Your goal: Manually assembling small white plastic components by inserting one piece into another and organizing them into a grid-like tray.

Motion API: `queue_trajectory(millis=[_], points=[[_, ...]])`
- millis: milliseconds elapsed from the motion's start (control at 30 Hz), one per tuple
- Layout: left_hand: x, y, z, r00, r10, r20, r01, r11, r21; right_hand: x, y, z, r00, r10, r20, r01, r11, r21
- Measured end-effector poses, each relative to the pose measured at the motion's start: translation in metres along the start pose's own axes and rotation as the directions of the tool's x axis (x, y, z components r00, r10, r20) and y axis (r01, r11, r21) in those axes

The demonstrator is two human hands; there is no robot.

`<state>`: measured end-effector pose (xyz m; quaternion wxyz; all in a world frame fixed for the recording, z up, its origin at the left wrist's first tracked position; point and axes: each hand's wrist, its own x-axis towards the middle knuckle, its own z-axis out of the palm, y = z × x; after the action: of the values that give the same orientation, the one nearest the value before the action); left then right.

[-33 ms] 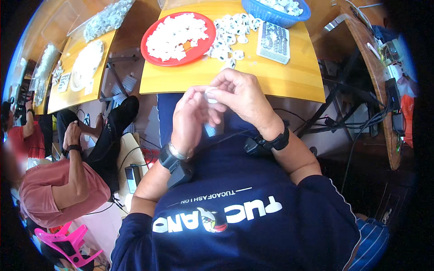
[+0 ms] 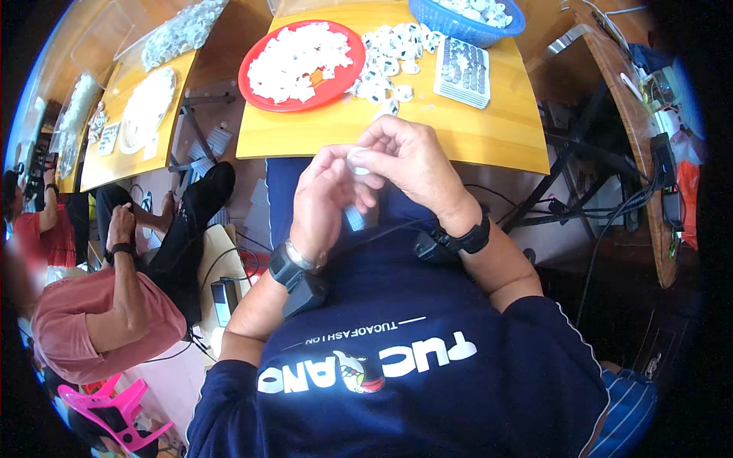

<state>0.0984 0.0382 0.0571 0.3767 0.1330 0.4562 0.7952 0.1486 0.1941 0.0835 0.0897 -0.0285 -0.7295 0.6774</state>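
Just in front of the table's near edge, my hands meet over a small white round piece [image 2: 357,162]. My right hand [image 2: 410,159] pinches it between thumb and fingers. My left hand [image 2: 327,192] holds its other side with thumb and index finger, the remaining fingers loosely curled below. Fingers cover part of the piece, so its exact kind is hidden. On the yellow table [image 2: 305,136] beyond, white round pieces with dark marks [image 2: 388,67] lie in a loose heap. Left of them, a red plate [image 2: 246,85] holds many small white pieces [image 2: 294,61].
A stack of cards with rows of dark pieces [image 2: 462,72] lies at the right, below a blue basket [image 2: 466,29] of white pieces. Cables [image 2: 603,202] hang beneath a side shelf. To the left sits a person in a pink shirt [image 2: 114,317], near a pink plastic stool [image 2: 114,416].
My left hand's fingers, blurred before, now look sharper. My right hand has shifted very slightly; both hands still hold the white round piece.
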Motion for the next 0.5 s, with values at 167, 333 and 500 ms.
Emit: queue_trajectory(millis=[167, 333, 500], points=[[0.003, -0.007, -0.001, 0.998, 0.067, 0.005, -0.067, 0.993, 0.092, 0.004, 0.012, -0.002, 0.997, 0.041, 0.063, -0.049, 0.991, 0.126], [0.002, -0.002, 0.001, 0.992, 0.111, -0.059, -0.098, 0.978, 0.182, 0.005, 0.013, -0.002, 0.992, 0.031, 0.120, -0.066, 0.951, 0.302], [0.002, 0.001, 0.001, 0.974, 0.185, -0.131, -0.143, 0.949, 0.282, -0.002, 0.012, 0.002, 0.999, -0.039, 0.030, 0.037, 0.996, 0.076]])
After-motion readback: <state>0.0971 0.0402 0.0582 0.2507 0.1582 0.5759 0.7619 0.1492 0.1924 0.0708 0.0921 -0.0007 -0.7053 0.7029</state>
